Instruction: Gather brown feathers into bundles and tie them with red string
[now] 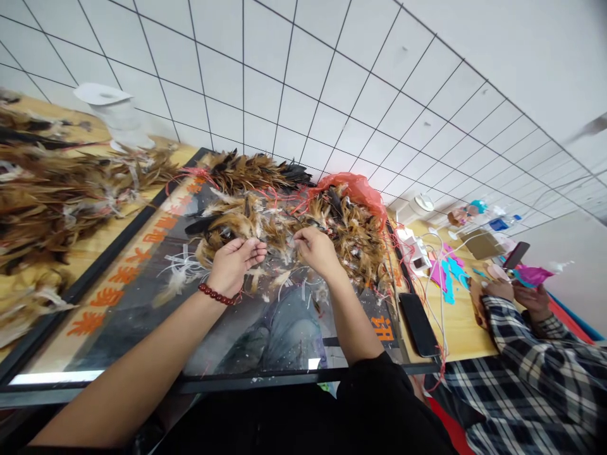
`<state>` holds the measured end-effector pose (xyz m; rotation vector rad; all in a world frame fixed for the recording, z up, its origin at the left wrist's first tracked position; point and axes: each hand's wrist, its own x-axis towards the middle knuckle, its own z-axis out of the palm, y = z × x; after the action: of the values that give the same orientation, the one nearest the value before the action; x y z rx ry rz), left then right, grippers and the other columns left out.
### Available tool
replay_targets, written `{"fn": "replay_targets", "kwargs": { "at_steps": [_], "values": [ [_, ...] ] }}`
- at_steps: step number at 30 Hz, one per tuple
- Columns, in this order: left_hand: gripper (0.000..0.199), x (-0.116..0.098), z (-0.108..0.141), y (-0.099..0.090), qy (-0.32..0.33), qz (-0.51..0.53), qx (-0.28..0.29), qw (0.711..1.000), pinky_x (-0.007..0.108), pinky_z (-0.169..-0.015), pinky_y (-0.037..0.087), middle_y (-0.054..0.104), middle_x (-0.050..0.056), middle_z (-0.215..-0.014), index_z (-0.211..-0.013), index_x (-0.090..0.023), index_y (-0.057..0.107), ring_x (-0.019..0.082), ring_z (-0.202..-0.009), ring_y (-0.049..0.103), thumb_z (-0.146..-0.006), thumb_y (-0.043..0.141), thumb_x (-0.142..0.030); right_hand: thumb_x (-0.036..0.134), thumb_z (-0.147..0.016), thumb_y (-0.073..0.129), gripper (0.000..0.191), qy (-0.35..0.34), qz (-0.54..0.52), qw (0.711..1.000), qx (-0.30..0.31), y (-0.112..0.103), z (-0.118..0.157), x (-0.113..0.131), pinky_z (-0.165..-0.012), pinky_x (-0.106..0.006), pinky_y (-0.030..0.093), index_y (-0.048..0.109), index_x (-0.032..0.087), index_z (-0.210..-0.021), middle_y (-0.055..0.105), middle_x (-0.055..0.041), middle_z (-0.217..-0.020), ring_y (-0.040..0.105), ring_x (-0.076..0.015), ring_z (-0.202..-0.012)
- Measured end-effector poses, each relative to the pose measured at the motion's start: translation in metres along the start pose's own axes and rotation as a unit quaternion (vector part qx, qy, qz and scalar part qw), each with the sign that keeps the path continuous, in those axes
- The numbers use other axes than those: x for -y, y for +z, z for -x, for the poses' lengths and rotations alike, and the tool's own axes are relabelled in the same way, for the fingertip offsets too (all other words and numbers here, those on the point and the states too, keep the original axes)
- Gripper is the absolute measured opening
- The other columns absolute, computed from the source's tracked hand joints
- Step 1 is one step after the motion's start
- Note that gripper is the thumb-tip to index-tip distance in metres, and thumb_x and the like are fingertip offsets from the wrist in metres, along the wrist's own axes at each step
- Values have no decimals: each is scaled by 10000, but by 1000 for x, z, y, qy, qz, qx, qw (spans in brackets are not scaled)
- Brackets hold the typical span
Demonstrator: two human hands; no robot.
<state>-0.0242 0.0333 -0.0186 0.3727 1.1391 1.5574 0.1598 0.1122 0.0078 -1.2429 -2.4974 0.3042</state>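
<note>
My left hand [236, 260], with a red bead bracelet [219, 294] at its wrist, is closed in a pinch in front of a heap of brown feathers [237, 218]. What its fingertips hold is too small to make out. My right hand [317, 251] is closed too, fingers curled, beside a bigger pile of brown and black feathers [358, 243]; its grip is hidden. Loose pale feather tufts [283, 278] lie between and below both hands. White strips [183, 262] with a pale feather sit left of my left hand.
A glass-topped board [199, 341] with a black frame lies under the work. Behind are a feather garland [256, 172] and a red plastic bag [353, 188]. More feathers [61, 196] cover the left table. A phone [418, 325] and cables lie right, near a co-worker's plaid sleeve [516, 328].
</note>
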Motion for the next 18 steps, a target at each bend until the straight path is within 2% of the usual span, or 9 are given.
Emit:
{"fn": "replay_targets", "kwargs": {
  "at_steps": [2,5,8,10,12,14,16,18],
  "values": [
    [171,0,0,0,-7,5,4,1000,226,-615,515,709,64,-723,-733,-108,658,117,-621,650,-737,777,-230,109,-887,493,307,22,87,996,11,-1,0,-4,-853,-326,424,691,222,-1092,664,-77,-1052,602,-215,-999],
    [155,0,0,-1,-26,9,9,1000,208,-568,492,700,56,-700,-738,-110,656,104,-581,626,-745,772,-213,114,-893,498,362,-8,171,983,71,3,-1,-10,-831,-343,419,692,266,-1158,627,-99,-1066,578,-236,-1009],
    [112,1,-1,-2,-43,23,11,999,195,-551,482,697,55,-692,-738,-108,657,94,-562,614,-766,744,-173,166,-913,508,287,-36,194,975,105,12,-4,-14,-819,-343,424,727,256,-1076,610,-107,-1036,571,-234,-982],
    [78,1,-2,-3,-53,35,8,998,187,-544,483,698,55,-690,-743,-105,659,90,-555,615,-793,707,-141,171,-906,520,233,-28,170,981,89,15,-5,-15,-831,-340,429,738,210,-980,621,-113,-1013,578,-227,-973],
    [79,1,-3,-3,-60,43,4,997,182,-536,489,702,57,-693,-748,-103,659,91,-557,625,-827,663,-115,159,-886,540,185,2,79,996,39,13,-7,-16,-833,-321,439,721,180,-918,646,-98,-971,594,-206,-940],
    [108,0,-2,-2,-66,41,4,997,184,-536,501,710,66,-703,-750,-98,659,96,-563,640,-852,626,-95,197,-870,570,120,52,-87,995,-10,9,-8,-17,-778,-293,458,687,172,-877,664,-58,-866,609,-175,-831],
    [122,0,0,0,-77,27,9,997,195,-555,522,720,81,-716,-749,-90,662,108,-580,660,-861,614,-84,303,-849,612,133,108,-286,952,-6,7,-8,-15,-691,-272,474,643,176,-825,653,-18,-739,607,-152,-700],
    [109,1,2,2,-92,8,13,996,211,-588,544,730,102,-733,-748,-83,666,126,-608,683,-852,632,-83,429,-787,678,255,144,-449,881,40,10,-8,-10,-632,-262,484,617,182,-805,644,1,-684,609,-144,-636]
  ]
}}
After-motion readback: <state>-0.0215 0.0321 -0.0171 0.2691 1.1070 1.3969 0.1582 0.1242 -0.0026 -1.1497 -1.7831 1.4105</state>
